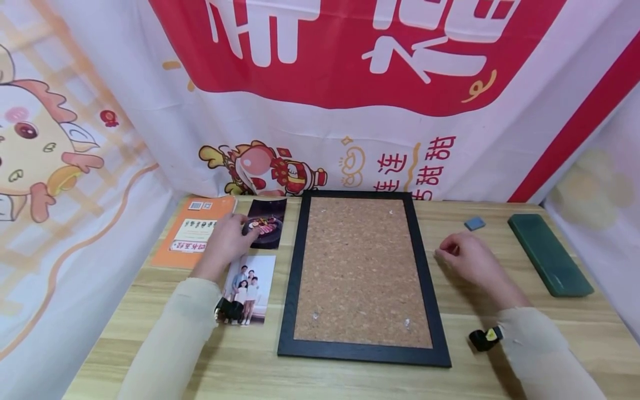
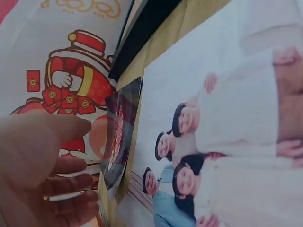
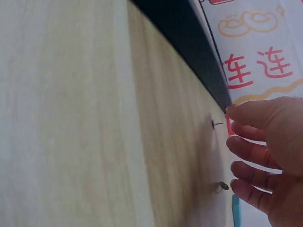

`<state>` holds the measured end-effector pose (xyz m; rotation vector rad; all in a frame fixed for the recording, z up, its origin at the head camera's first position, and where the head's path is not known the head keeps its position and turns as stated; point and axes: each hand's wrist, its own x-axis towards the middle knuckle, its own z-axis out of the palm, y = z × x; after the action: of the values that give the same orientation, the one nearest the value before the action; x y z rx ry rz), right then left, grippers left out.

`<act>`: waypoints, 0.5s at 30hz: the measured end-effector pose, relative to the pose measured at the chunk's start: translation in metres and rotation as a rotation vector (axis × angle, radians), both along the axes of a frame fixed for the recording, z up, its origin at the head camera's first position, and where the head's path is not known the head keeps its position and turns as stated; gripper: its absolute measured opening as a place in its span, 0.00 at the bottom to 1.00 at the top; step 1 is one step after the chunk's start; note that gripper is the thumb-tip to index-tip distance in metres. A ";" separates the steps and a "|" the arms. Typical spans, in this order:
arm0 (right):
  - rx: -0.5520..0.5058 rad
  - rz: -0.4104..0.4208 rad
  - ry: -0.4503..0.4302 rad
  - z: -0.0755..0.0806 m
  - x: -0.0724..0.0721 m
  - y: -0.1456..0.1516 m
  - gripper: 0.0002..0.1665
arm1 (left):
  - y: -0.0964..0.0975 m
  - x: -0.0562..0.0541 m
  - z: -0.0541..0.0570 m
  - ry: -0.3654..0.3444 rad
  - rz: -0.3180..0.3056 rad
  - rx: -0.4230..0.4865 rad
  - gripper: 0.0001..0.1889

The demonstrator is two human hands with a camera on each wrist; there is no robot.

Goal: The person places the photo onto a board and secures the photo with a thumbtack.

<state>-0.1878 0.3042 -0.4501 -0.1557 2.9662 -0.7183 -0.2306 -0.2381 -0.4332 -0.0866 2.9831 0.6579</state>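
Note:
My left hand [image 1: 231, 236] hovers at the left edge of a dark photo of a plate of food [image 1: 270, 214]. In the left wrist view its fingers are relaxed and hold nothing. A family photo [image 1: 257, 278] lies just below, partly hidden by the wrist camera. My right hand [image 1: 465, 256] is over the table right of a black-framed cork board [image 1: 365, 266], fingers loosely bent with nothing visible between them. Beyond its fingertips in the right wrist view are a small pin [image 3: 215, 124] and a small shiny piece [image 3: 222, 187] on the table.
Several small clear pins [image 1: 407, 323] sit near the cork's corners. An orange booklet [image 1: 172, 256] lies at the left, partly under my left hand. A small blue block [image 1: 474, 223] and a long green case [image 1: 550, 255] lie at the right. A printed cloth [image 1: 330, 133] hangs behind the table.

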 end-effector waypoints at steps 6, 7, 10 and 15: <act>0.019 -0.013 -0.046 -0.006 -0.003 0.000 0.13 | 0.003 -0.014 -0.005 -0.061 0.003 -0.100 0.39; 0.022 -0.014 -0.047 -0.006 -0.003 -0.001 0.12 | 0.003 -0.016 -0.006 -0.062 0.004 -0.109 0.40; 0.023 -0.011 -0.047 -0.007 -0.005 -0.001 0.12 | 0.003 -0.021 -0.006 -0.069 0.003 -0.132 0.40; 0.019 0.007 -0.049 -0.009 -0.006 -0.001 0.11 | 0.005 -0.028 -0.007 -0.119 0.029 -0.116 0.40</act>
<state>-0.1936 0.3037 -0.4591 -0.1454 2.9233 -0.6825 -0.2583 -0.2333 -0.4400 -0.1708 2.9078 0.4639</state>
